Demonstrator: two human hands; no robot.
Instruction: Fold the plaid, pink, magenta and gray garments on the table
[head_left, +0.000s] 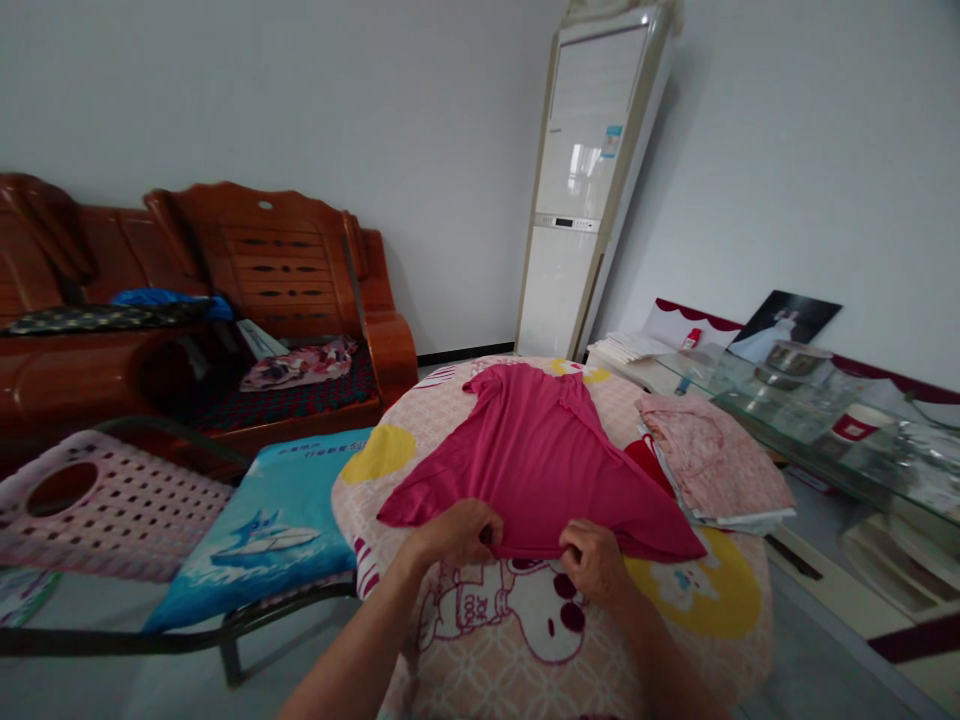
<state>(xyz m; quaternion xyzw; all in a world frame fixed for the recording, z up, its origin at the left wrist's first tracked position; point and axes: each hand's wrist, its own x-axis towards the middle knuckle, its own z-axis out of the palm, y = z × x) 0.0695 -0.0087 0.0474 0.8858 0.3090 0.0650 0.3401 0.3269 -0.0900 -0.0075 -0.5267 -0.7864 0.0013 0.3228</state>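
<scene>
A dark pink shirt [536, 460] lies spread on a round table covered with a patterned cloth [517, 630]. Its near edge runs between my two hands. My left hand [469, 532] has its fingers curled closed on that edge, left of the middle. Farther right, my right hand [592, 560] pinches the same edge between thumb and fingers. The shirt's lower corners fan out to either side, and its far end with the short sleeves points away from me. To the right on the table rests a stack of folded light pink clothes [712, 455].
At left stands a chair with a blue cushion [277, 530], beside a pink woven basket-like piece [112, 510]. Behind is a wooden sofa [277, 270]. A tall white air conditioner [574, 200] fills the corner. A glass-topped cabinet [825, 440] stands close on the right.
</scene>
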